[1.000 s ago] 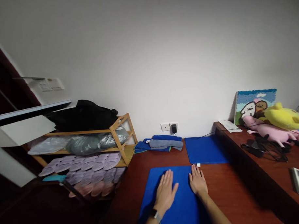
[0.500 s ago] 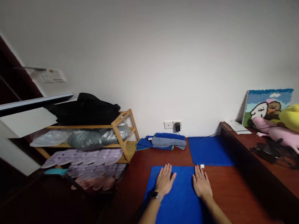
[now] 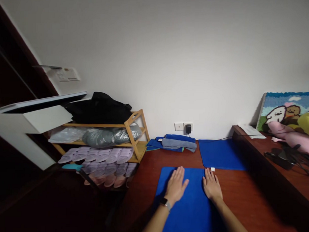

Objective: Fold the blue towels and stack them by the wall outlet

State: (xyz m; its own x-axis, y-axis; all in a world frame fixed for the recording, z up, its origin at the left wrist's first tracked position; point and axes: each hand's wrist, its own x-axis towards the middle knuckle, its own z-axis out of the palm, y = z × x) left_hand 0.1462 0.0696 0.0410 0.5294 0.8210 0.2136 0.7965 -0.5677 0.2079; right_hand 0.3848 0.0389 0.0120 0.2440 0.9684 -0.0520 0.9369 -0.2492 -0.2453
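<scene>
- Lower centre: blue cloth, lying flat; left hand palm down upon it, fingers together, thumb apart, probably keeping it level.
- Right of this: right hand, fingers slightly spread, pinching nothing, at the cloth's right edge, presumably steadying that border.
- Obscured: the lower right edge, in shadow; yellow plush, cropped at far right. Hand pressure cannot be determined.

A blue rectangular cloth lies spread flat on the reddish-brown wooden tabletop.
</scene>
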